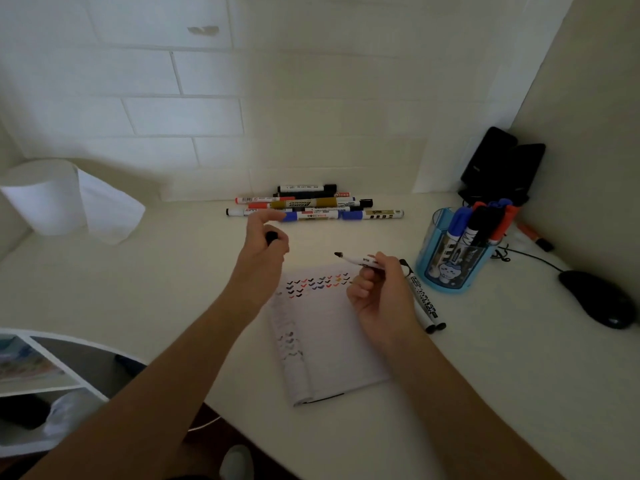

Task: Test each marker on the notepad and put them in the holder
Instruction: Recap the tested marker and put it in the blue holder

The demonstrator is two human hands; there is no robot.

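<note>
My right hand (379, 292) grips an uncapped white marker (356, 260), its dark tip pointing left just above the notepad (325, 341). Rows of small coloured check marks cover the pad's top. My left hand (265, 239) hovers left of the pad with the black cap (272, 236) pinched in its fingers. A pile of several markers (311, 204) lies by the wall behind. The blue holder (450, 265) at the right has several markers standing in it. Two black-and-white markers (424, 301) lie beside my right hand.
A paper towel roll (59, 199) stands at the left. A black mouse (599, 299) with its cable lies at the right, black devices (502, 164) lean in the corner, and an orange marker (536, 235) lies behind the holder. A white shelf (52, 375) sits below the desk edge.
</note>
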